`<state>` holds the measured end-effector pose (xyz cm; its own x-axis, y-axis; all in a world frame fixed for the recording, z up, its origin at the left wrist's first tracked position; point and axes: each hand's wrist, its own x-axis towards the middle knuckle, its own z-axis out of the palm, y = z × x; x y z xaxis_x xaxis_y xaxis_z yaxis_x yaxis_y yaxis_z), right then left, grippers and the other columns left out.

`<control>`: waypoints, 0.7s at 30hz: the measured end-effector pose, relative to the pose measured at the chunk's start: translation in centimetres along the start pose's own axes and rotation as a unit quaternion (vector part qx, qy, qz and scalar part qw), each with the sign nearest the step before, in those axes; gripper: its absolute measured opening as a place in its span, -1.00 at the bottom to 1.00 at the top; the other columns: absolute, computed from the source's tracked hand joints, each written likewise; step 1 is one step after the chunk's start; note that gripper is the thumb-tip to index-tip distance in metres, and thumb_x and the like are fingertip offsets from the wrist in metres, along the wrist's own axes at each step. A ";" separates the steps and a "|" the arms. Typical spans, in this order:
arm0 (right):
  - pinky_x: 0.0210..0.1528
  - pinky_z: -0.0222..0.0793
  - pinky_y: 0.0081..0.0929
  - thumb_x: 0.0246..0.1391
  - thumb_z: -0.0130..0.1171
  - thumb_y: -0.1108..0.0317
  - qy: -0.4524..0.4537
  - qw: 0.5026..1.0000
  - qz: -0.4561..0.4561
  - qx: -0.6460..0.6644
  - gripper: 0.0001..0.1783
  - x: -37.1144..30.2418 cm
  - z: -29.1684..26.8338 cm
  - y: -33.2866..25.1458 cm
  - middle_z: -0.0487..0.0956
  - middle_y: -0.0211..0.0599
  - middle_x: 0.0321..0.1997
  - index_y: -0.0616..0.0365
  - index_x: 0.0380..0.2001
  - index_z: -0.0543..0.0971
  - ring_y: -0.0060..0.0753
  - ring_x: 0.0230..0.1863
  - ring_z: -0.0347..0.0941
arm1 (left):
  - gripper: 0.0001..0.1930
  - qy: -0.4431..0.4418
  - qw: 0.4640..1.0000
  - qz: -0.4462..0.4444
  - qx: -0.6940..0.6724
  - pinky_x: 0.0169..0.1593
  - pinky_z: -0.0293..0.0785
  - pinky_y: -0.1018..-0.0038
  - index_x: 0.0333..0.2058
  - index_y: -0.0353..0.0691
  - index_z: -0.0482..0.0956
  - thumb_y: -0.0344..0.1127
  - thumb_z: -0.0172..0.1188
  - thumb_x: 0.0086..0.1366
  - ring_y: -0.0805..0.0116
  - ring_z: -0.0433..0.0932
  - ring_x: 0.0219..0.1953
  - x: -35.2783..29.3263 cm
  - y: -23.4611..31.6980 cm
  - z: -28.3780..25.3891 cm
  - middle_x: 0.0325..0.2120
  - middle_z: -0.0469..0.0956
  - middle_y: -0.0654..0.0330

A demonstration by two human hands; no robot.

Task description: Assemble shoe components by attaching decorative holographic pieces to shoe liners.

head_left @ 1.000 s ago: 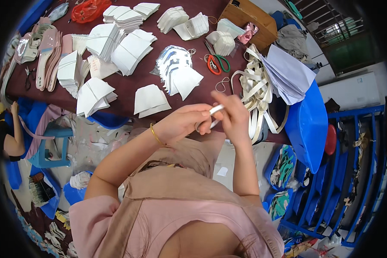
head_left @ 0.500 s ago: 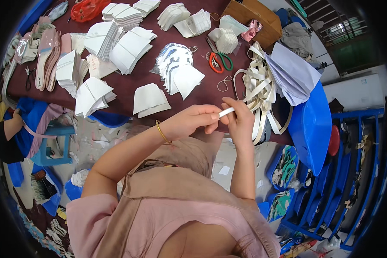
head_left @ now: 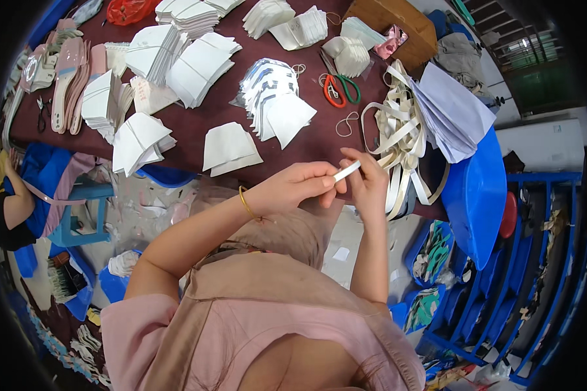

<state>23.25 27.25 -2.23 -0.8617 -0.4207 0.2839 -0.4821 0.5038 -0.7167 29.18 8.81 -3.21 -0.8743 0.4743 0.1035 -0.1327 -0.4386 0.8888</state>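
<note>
white strip — long axis slanted, upper-rightward

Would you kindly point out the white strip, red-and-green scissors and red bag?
White strip (head_left: pixel 347 171): head view, exposed middle.
Red-and-green scissors (head_left: pixel 338 77): head view, handles' junction.
Red bag (head_left: pixel 130 11): head view, middle.

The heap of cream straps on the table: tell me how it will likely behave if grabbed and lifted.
The straps are probably floppy, as they curl into loose loops. Lifting one may well drag others along, since they cross and overlap in a jumble. The heap looks fairly light for its bulk: the straps seem thin, with gaps between them.
</note>
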 end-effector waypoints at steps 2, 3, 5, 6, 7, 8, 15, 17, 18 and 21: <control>-0.42 0.35 -0.51 -0.05 0.19 0.60 0.062 0.996 -0.044 -0.042 -0.72 -0.2 0.6 -0.8 0.54 -0.23 -0.37 0.18 -0.21 0.59 -0.35 -0.45 0.43 | -0.76 -0.018 0.999 -0.033 0.030 -0.27 0.22 0.62 -0.18 -0.26 0.47 -0.26 -0.11 0.40 0.61 0.32 -0.40 0.0 -0.1 -0.4 -0.52 0.40 0.33; -0.41 0.35 -0.45 -0.08 0.18 0.62 0.073 0.987 -0.108 -0.089 -0.70 0.2 0.6 -0.7 0.51 -0.25 -0.36 0.16 -0.21 0.60 -0.29 -0.38 0.43 | -0.76 -0.016 0.999 -0.033 0.028 -0.27 0.22 0.62 -0.18 -0.26 0.47 -0.26 -0.11 0.40 0.61 0.32 -0.40 0.0 -0.2 -0.4 -0.52 0.40 0.33; -0.41 0.36 -0.42 -0.09 0.18 0.62 0.058 0.977 -0.145 -0.143 -0.70 0.1 0.1 -1.8 0.48 -0.25 -0.34 0.16 -0.22 0.60 -0.26 -0.35 0.43 | -0.76 -0.011 0.998 -0.048 0.039 -0.26 0.23 0.61 -0.16 -0.26 0.47 -0.26 -0.10 0.40 0.61 0.32 -0.40 0.1 -0.4 -0.5 -0.52 0.41 0.34; -0.40 0.36 -0.39 -0.10 0.17 0.63 0.046 0.963 -0.181 -0.195 -0.70 0.1 0.0 -2.4 0.45 -0.25 -0.33 0.16 -0.22 0.60 -0.23 -0.33 0.43 | -0.76 -0.011 0.998 -0.049 0.038 -0.26 0.23 0.61 -0.16 -0.26 0.47 -0.26 -0.10 0.40 0.61 0.32 -0.40 0.2 -0.4 -0.5 -0.52 0.41 0.34; -0.39 0.38 -0.40 -0.08 0.16 0.64 0.052 0.961 -0.197 -0.187 -0.70 0.1 0.2 -2.4 0.42 -0.25 -0.30 0.16 -0.22 0.60 -0.23 -0.36 0.44 | -0.76 -0.003 0.999 -0.037 0.033 -0.26 0.23 0.61 -0.15 -0.26 0.47 -0.26 -0.11 0.40 0.61 0.32 -0.40 0.3 -0.4 -0.4 -0.51 0.41 0.34; -0.39 0.38 -0.40 -0.08 0.16 0.64 0.051 0.961 -0.196 -0.187 -0.70 0.2 0.4 -2.3 0.42 -0.25 -0.30 0.16 -0.22 0.60 -0.23 -0.36 0.44 | -0.76 0.005 0.999 -0.024 0.029 -0.25 0.23 0.60 -0.13 -0.26 0.47 -0.27 -0.11 0.40 0.61 0.32 -0.40 0.3 -0.4 -0.4 -0.51 0.42 0.33; -0.42 0.35 -0.44 -0.09 0.14 0.65 0.090 0.993 -0.043 -0.063 -0.69 0.1 0.8 -0.8 0.46 -0.29 -0.40 0.11 -0.24 0.63 -0.30 -0.41 0.43 | -0.72 -0.012 0.999 -0.030 0.039 -0.25 0.24 0.61 -0.09 -0.27 0.46 -0.27 -0.15 0.41 0.58 0.34 -0.39 0.3 -0.8 -0.7 -0.50 0.41 0.32; -0.44 0.32 -0.47 -0.15 0.15 0.65 0.076 0.960 -0.183 -0.198 -0.65 0.4 0.6 -1.5 0.46 -0.34 -0.40 0.07 -0.24 0.64 -0.35 -0.39 0.37 | -0.72 0.012 0.999 -0.025 0.015 -0.25 0.27 0.62 -0.12 -0.25 0.48 -0.26 -0.16 0.40 0.60 0.36 -0.40 0.6 -1.2 -0.8 -0.52 0.42 0.35; -0.44 0.32 -0.47 -0.15 0.15 0.65 0.076 0.960 -0.182 -0.199 -0.65 0.5 0.7 -1.3 0.46 -0.34 -0.40 0.07 -0.24 0.64 -0.35 -0.39 0.37 | -0.72 0.011 0.999 -0.026 0.014 -0.25 0.27 0.62 -0.12 -0.25 0.48 -0.26 -0.16 0.40 0.60 0.36 -0.40 0.7 -1.0 -0.8 -0.52 0.42 0.35; -0.43 0.29 -0.48 -0.24 0.18 0.62 0.088 0.967 -0.175 -0.165 -0.60 0.9 1.0 -0.8 0.45 -0.35 -0.40 0.02 -0.25 0.65 -0.36 -0.37 0.33 | -0.73 0.027 0.999 -0.031 0.021 -0.25 0.26 0.62 -0.16 -0.27 0.48 -0.26 -0.16 0.39 0.59 0.36 -0.40 0.9 -0.7 -0.8 -0.52 0.43 0.34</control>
<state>23.03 25.73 -2.09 -0.6356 -0.4897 0.5968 -0.7489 0.5789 -0.3225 28.18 8.96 -4.10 -0.8890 0.4572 0.0236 -0.1696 -0.3766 0.9107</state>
